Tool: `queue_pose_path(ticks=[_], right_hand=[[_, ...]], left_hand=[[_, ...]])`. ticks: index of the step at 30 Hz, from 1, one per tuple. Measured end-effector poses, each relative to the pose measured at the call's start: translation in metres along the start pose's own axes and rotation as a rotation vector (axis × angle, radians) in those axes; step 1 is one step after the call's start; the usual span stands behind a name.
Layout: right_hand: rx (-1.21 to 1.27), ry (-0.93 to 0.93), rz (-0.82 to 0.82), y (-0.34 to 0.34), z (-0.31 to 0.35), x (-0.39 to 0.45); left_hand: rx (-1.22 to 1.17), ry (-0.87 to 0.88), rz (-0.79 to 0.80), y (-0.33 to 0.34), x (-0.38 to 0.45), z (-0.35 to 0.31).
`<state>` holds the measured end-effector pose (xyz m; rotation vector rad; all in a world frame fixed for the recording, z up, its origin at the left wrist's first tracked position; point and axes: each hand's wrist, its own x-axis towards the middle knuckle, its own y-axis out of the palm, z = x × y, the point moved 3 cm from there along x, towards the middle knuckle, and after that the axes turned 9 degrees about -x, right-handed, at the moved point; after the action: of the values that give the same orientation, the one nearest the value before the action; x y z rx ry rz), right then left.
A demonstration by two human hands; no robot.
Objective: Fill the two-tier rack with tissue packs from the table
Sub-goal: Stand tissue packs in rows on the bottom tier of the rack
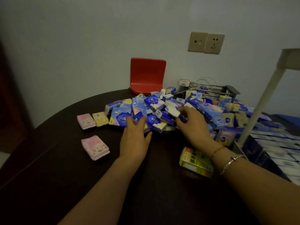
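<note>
A heap of small tissue packs (209, 111), mostly blue and purple, covers the far right part of the dark round table (56, 176). My left hand (134, 138) lies palm down at the heap's near edge, its fingertips touching a blue pack (121, 118). My right hand (193, 124) reaches into the heap, and its fingers curl round a blue and white pack (172, 111). The white two-tier rack (259, 108) stands at the right edge. Rows of blue packs (279, 148) fill its lower tier, and its upper shelf (290, 58) is seen only from the side.
Two pink packs (86, 121) (95, 147) and a yellow pack (100, 119) lie apart on the left. A yellow-green packet (194, 161) lies under my right wrist. A red chair (147, 75) and a grey wire rack (211, 90) stand behind the heap, by the wall.
</note>
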<state>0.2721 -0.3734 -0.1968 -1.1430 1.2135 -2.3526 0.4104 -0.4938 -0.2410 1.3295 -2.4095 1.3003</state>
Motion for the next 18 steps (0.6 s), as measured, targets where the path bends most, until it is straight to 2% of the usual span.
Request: queue_pose_path(ticks=[4, 7, 9, 12, 15, 18], right_hand=[[0.335, 0.208, -0.038, -0.029, 0.003, -0.021], [0.672, 0.361, 0.036, -0.053, 0.005, -0.04], [0.712, 0.325, 0.064, -0.075, 0.01, -0.056], [0.603, 0.119, -0.012, -0.114, 0.016, -0.083], [0.326, -0.144, -0.126, -0.152, 0.026, -0.111], [0.03, -0.339, -0.15, -0.177, 0.031, -0.139]], left_hand=[[-0.121, -0.004, -0.091, -0.008, -0.005, -0.005], [-0.417, -0.045, -0.165, -0.02, -0.015, -0.016], [-0.647, -0.105, -0.169, -0.027, -0.026, -0.029], [-1.03, -0.264, -0.071, -0.035, -0.048, -0.062], [-1.381, -0.373, 0.076, -0.04, -0.078, -0.102], [-1.593, -0.416, 0.19, -0.047, -0.101, -0.135]])
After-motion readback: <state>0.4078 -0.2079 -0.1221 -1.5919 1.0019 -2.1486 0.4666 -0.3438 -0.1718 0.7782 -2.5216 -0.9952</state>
